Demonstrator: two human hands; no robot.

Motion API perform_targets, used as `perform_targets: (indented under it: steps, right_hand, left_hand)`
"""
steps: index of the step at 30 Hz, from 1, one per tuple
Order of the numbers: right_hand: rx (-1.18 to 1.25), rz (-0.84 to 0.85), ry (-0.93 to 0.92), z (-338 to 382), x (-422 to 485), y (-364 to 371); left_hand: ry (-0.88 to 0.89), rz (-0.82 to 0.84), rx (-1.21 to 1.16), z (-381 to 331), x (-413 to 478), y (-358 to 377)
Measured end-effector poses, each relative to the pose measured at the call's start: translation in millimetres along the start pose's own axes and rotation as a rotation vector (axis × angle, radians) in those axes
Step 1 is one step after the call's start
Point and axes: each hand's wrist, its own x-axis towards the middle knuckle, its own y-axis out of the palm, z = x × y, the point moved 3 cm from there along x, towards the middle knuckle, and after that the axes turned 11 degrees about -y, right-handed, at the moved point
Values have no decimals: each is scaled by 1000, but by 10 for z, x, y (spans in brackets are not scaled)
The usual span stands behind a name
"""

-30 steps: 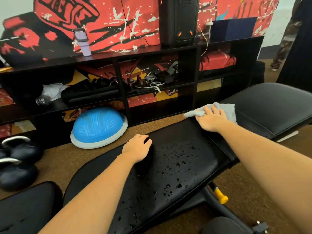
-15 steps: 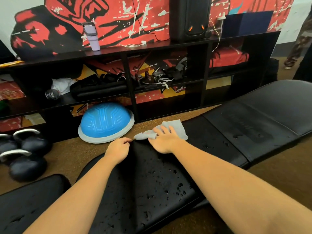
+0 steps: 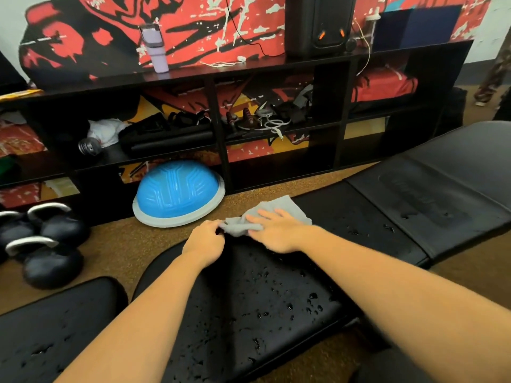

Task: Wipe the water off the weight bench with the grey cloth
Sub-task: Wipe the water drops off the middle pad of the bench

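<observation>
The black weight bench (image 3: 249, 308) runs from lower left to upper right, its near pad dotted with water drops. A grey cloth (image 3: 287, 210) lies on the bench's far edge. My right hand (image 3: 276, 230) presses flat on the cloth with straight fingers. My left hand (image 3: 206, 240) sits just left of it, fingers curled at the cloth's bunched left corner, seemingly pinching it. The raised back pad (image 3: 431, 194) at the right carries a few drops.
A blue half-ball trainer (image 3: 177, 193) sits on the brown floor just behind the bench. Two kettlebells (image 3: 47, 244) stand at the left. A black shelf unit (image 3: 221, 111) with gear lines the wall. A second black pad (image 3: 47, 327) lies at lower left.
My right hand slid the cloth leftward along the bench from the back pad joint to beside my left hand. My left hand shifted to the cloth's left corner.
</observation>
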Motion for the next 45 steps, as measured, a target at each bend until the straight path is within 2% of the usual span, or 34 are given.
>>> perform_targets:
  steps: [4,6,10,12,14,17,20,21,22,25,26,27,29,31,35,38,41,43,45]
  right_hand:
    - [143,-77,167,-229,-87,-168]
    - [199,-120,171,-90,-61,-158]
    - [909,-203,235,32,-110,-7]
    - [1135,-380,259,-92,-214,-77]
    - [1343,-664,288,-311,-416,-211]
    - [1401,-980,295,-722,-867,-474]
    - [1174,-1226,322,-1190,-1486,-804]
    - [1068,-1256,381,-1366,-1682,-887]
    - [957,-1232,467,-1486,-1851,-933]
    - [751,-1001,628,-2185,-2021,-629]
    - [691,-906,699,-2072,-2090,-571]
    - [650,-776,693,-1867,-2113,-532]
    - [348,-406,678,-1598,-2116,-401]
    - [147,-275,608,-1464,-2089,-300]
    - [-50,-159,493,-1334,-2166,-5]
    - [24,-277,582,-1386,-2359,-24]
    - [-107,-275,655,-1392,-2385,-89]
    - [-177,-225,582,-1274,-2340,31]
    - [-153,-268,472,-1214,-2356,135]
  left_hand:
    - [-2,-12,-10,-7,6,18]
    - [-14,-22,-8,-17,-8,26]
    - [7,-27,6,-30,-28,-8]
    - [4,-17,-11,-42,-28,-24]
    - [-21,-19,-8,-62,-14,-46]
    - [-54,-16,0,-66,8,-35]
    - [-39,-26,19,-66,-1,-5]
    - [-37,-28,26,-74,-3,3]
    - [-39,-32,34,-73,-5,8]
    - [-49,-33,46,-101,-24,-2]
    - [-51,-33,49,-111,-30,-3]
    - [-53,-33,52,-114,-22,-3]
    - [-60,-38,54,-119,-21,3]
    - [-57,-41,68,-120,-27,9]
    - [-42,-25,68,-106,-58,16]
    - [-39,-9,81,-108,-85,3]
    - [-34,-4,85,-128,-131,14]
    - [-57,39,63,-155,-136,-34]
    - [-52,131,90,-228,-203,-134]
